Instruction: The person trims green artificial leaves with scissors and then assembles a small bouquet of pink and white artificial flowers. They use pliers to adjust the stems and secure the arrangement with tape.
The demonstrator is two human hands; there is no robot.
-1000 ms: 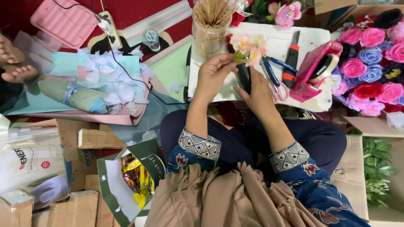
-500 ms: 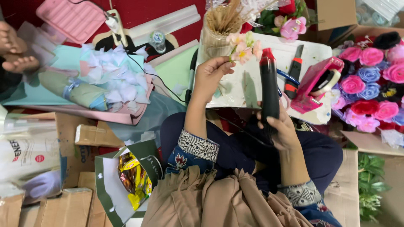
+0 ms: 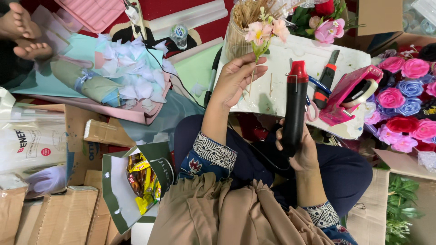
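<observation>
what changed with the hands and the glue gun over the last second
The right hand took hold of the black glue gun and drew it back toward the lap, red tip pointing away. The left hand kept the small pink flower sprig, now apart from the right. The pink tape dispenser stayed put.

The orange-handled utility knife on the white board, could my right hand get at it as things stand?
Probably not right away: the right hand is wrapped around the black glue gun. The utility knife lies uncovered just beyond on the white board, so the path looks free once the glue gun is set down.
</observation>
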